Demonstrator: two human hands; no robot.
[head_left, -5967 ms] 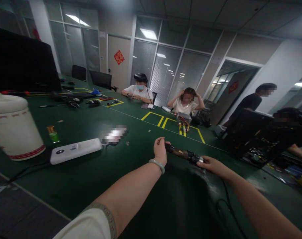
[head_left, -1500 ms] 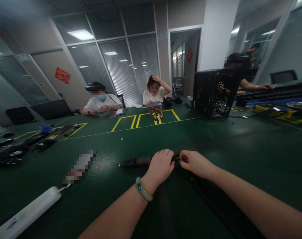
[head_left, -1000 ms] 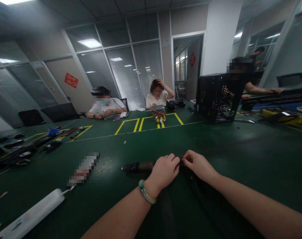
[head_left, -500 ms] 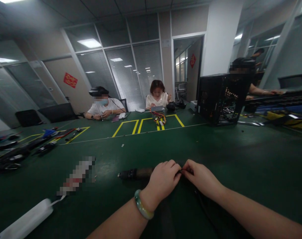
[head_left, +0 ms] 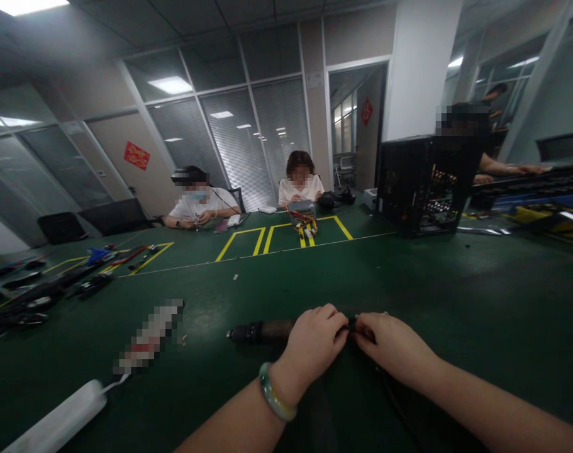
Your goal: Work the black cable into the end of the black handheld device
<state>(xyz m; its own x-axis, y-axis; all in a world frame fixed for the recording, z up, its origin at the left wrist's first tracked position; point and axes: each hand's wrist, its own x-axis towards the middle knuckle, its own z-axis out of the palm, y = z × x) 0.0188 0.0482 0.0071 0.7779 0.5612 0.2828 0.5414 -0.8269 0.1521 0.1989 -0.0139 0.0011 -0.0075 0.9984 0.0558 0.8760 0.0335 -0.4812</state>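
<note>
An electric screwdriver [head_left: 267, 332] lies on the green table with its tip to the left. My left hand [head_left: 317, 340] is closed around its rear end, fingertips at the back. Close to the right of those fingertips, my right hand [head_left: 392, 343] pinches a small dark connector [head_left: 353, 323], largely covered by the fingers. A black cable [head_left: 394, 396] runs from below my right hand toward the near edge of the view. Whether the connector is seated in the screwdriver is hidden between my hands.
To the left lie a long white object [head_left: 62, 418] and a pixelated item [head_left: 149, 336]. Black parts and cables [head_left: 88, 283] lie farther left. Across the table stand a bundle of coloured wires [head_left: 307, 225] and a black computer case [head_left: 404, 189]. Several people are around the table.
My right hand has shifted slightly right, and more of the dark connector shows between my hands. The left hand keeps its grip. The view has shifted a little.
</note>
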